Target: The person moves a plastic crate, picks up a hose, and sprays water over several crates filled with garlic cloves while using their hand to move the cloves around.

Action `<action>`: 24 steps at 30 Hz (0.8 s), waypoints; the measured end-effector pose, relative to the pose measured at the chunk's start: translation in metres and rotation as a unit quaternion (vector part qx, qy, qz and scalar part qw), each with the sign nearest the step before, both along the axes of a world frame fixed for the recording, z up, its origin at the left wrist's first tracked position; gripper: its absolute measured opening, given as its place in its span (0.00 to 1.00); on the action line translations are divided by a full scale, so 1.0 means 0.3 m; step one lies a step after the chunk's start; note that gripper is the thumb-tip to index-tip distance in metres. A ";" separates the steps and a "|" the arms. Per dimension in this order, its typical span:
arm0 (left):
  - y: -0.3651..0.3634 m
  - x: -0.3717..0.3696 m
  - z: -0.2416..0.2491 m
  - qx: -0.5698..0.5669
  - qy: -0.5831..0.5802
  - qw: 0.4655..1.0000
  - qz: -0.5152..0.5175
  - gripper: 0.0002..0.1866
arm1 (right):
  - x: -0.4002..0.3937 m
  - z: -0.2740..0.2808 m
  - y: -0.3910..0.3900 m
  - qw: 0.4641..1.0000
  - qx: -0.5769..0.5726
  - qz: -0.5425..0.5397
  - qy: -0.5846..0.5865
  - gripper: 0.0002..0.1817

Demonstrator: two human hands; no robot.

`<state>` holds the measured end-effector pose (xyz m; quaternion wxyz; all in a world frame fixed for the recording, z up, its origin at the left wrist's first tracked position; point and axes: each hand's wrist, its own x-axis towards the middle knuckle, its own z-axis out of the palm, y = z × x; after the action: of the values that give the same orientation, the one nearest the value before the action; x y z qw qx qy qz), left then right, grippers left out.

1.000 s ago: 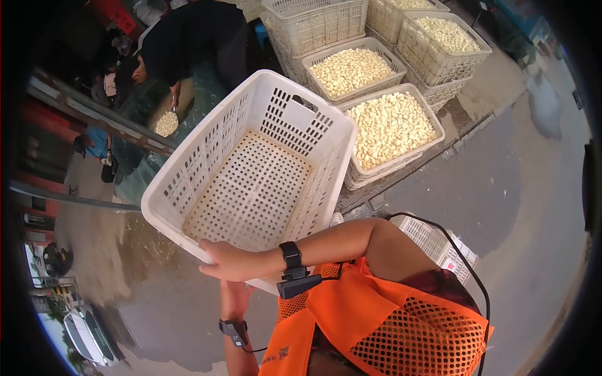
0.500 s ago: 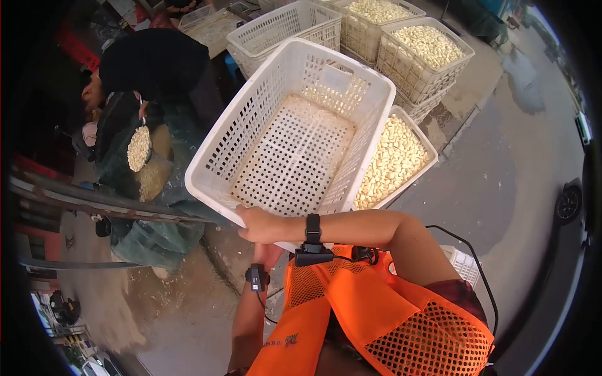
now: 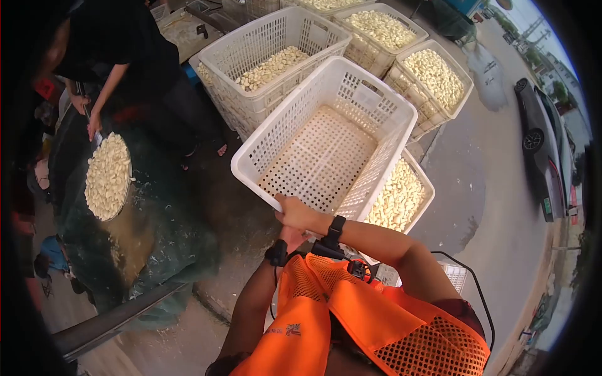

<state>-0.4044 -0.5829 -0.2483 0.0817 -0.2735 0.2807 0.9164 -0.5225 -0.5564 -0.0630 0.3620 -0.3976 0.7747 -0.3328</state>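
A white perforated plastic crate [image 3: 323, 153] with nothing in it is tilted toward me at the centre of the head view. My right hand [image 3: 296, 213] is closed over its near rim, close to the left corner. Just below, my left hand [image 3: 293, 237] is against the outside of the same near wall; its fingers are partly hidden by my right wrist and the crate. Partly behind the crate's right side, another crate [image 3: 428, 202] holds pale pieces that look like peeled garlic cloves [image 3: 396, 199].
Stacked crates [image 3: 276, 84] with similar pieces stand beyond. At left, a co-worker [image 3: 135, 50] holds a loaded scoop [image 3: 108, 178] over a dark green netted container [image 3: 182, 250] with cloudy liquid. A metal bar [image 3: 119, 319] crosses the lower left. A car [image 3: 539, 135] stands at right.
The view has swung, and the crate appears farther right and slightly lower, still in my hands. The co-worker is more upright, with the loaded scoop nearer me.
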 end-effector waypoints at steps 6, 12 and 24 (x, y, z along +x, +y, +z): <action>-0.137 -0.189 -0.115 0.116 0.006 0.991 -0.072 0.31 | -0.206 -0.047 -0.106 0.998 -0.032 -0.053 -0.021 0.18; -0.204 -0.438 0.017 0.053 0.027 0.993 -0.100 0.35 | -0.440 -0.037 -0.123 0.995 -0.035 -0.085 -0.038 0.17; -0.172 -0.551 -0.032 0.032 -0.073 0.995 -0.056 0.50 | -0.620 -0.064 -0.081 0.992 -0.016 -0.115 -0.037 0.16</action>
<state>-0.5696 -0.6346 -0.2580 0.1618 -0.3204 0.2593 0.8966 -0.7085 -0.5806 -0.0823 0.3432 -0.2988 0.7958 -0.3995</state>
